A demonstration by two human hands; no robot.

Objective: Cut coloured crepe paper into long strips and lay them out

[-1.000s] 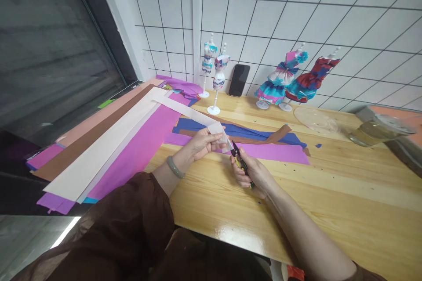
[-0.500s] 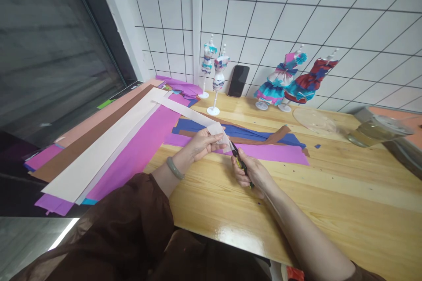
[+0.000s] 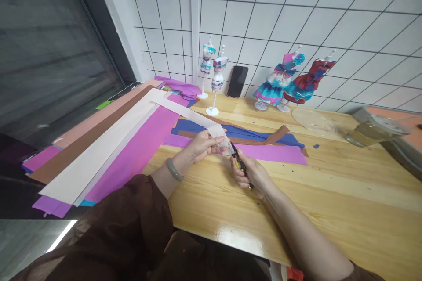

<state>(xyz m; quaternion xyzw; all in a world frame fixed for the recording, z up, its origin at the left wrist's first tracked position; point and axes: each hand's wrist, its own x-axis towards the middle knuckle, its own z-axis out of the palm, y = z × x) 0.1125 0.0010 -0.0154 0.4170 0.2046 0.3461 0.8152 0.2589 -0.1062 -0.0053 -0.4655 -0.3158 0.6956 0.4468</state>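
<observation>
Hardly anything is shifting since the earlier frames: the view is sliding slightly, while both hands are keeping their places over the wooden tabletop [image 3: 329, 210]. The left hand [image 3: 205, 145] is pinching the folded near end of a white strip [image 3: 189, 114], whose far end is reaching the stack of coloured sheets [image 3: 99, 145] at left. The right hand [image 3: 249, 169] is gripping the scissors [image 3: 240, 161], their blades meeting the strip's folded end. At right, a clear container [image 3: 377, 131] is holding what looks like a pale yellowish liquid; a clear round dish [image 3: 313, 120] is lying beside it, and its contents, if any, are hard to make out. Behind the hands, a purple strip [image 3: 277, 153] and blue strips [image 3: 240, 132] are lying near a brown strip [image 3: 277, 135]. Four small dress forms [image 3: 218, 80] and a phone [image 3: 237, 81] are standing by the tiled wall. Fingers are covering part of the folded end, and the right hand is hiding much of the scissors' handles. An orange-topped object [image 3: 407, 134] is running out at the right edge, and something red [image 3: 294, 273] is showing only partly below the tabletop.
</observation>
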